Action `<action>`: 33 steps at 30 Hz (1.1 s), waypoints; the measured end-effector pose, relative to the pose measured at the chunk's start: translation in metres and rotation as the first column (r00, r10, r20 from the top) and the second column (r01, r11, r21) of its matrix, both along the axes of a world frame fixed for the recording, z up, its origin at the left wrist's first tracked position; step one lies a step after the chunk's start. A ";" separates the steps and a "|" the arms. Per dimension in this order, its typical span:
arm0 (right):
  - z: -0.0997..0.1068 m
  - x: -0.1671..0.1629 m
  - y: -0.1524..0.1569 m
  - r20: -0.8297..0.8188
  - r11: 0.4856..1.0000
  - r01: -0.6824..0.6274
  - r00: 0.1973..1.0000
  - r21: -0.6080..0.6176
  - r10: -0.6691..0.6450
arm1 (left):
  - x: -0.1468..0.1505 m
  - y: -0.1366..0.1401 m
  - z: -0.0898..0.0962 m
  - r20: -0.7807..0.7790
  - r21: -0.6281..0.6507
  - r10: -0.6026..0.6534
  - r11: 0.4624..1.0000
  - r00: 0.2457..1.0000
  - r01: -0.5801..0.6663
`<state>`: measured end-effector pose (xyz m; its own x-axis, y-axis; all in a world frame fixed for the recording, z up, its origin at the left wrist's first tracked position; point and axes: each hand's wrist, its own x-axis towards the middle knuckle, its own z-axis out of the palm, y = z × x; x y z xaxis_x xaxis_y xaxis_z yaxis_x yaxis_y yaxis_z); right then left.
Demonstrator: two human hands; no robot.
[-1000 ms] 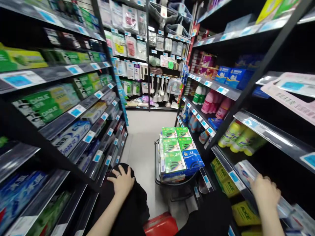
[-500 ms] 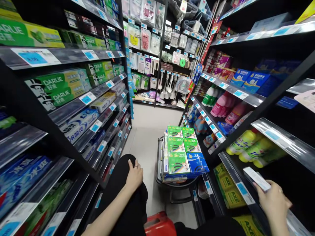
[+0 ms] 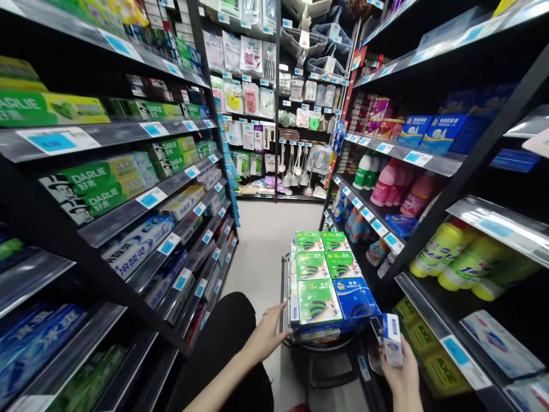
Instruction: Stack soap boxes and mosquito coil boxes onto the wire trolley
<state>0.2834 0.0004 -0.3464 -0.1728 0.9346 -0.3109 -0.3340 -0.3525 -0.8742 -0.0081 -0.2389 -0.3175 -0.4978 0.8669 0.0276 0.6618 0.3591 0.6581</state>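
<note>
My right hand (image 3: 401, 369) is closed around a small white-and-blue carton (image 3: 392, 340), held upright just right of the shopping basket. My left hand (image 3: 268, 335) reaches to the left side of the basket (image 3: 283, 286), fingers apart, fingertips at or very near its rim; whether they touch it I cannot tell. Stacked in the basket are green mosquito-coil boxes (image 3: 318, 300) and a blue mosquito-coil box (image 3: 355, 297), which rise above the rim. The basket's black handle (image 3: 332, 372) hangs on the near side.
On the left, shelves carry toothpaste boxes (image 3: 115, 183). To the right stand yellow bottles (image 3: 441, 249), pink bottles (image 3: 386, 183), green soap packs (image 3: 441, 369) and white-and-blue packs (image 3: 501, 343). A rack of household goods (image 3: 295, 114) closes the aisle's far end. My knee (image 3: 231, 326) is left of the basket.
My left hand has left my knee and moved right to the basket's side. My right hand has brought the carton leftward from the right shelf to beside the basket. The view has tilted up slightly.
</note>
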 end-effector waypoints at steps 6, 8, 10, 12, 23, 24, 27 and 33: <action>-0.008 -0.005 0.025 -0.074 0.983 0.118 0.989 -0.143 -0.129 | 0.024 0.052 -0.005 0.037 -0.187 0.046 0.982 0.998 -0.039; -0.011 -0.011 0.028 -0.100 0.977 0.132 0.984 -0.167 -0.150 | 0.026 0.059 -0.006 0.045 -0.198 0.063 0.979 0.997 -0.053; -0.016 -0.016 0.028 -0.131 0.976 0.098 0.983 -0.193 -0.125 | 0.026 0.060 -0.009 0.057 -0.196 0.072 0.979 0.996 -0.059; -0.019 -0.020 0.026 -0.153 0.972 0.057 0.984 -0.228 -0.094 | 0.024 0.059 -0.013 0.063 -0.180 0.073 0.982 0.995 -0.060; -0.022 -0.023 0.020 -0.134 0.964 -0.026 0.991 -0.264 -0.010 | 0.020 0.058 -0.023 0.087 -0.109 0.066 0.992 0.994 -0.057; -0.022 -0.023 0.019 -0.134 0.968 -0.024 0.991 -0.252 -0.011 | 0.019 0.057 -0.025 0.090 -0.102 0.071 0.993 0.993 -0.062; -0.019 -0.025 0.016 -0.162 0.972 -0.035 0.987 -0.233 -0.003 | 0.012 0.060 -0.026 0.124 -0.067 0.098 0.994 0.987 -0.090; -0.020 -0.023 0.018 -0.218 0.954 0.029 0.971 -0.299 -0.098 | -0.026 0.100 -0.014 0.281 -0.120 0.202 0.977 0.938 -0.174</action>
<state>0.2599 0.0179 -0.3664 -0.2146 0.8203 -0.5301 -0.5420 -0.5515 -0.6341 -0.0337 -0.1385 -0.3312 -0.6261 0.7486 -0.2180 0.3615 0.5264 0.7695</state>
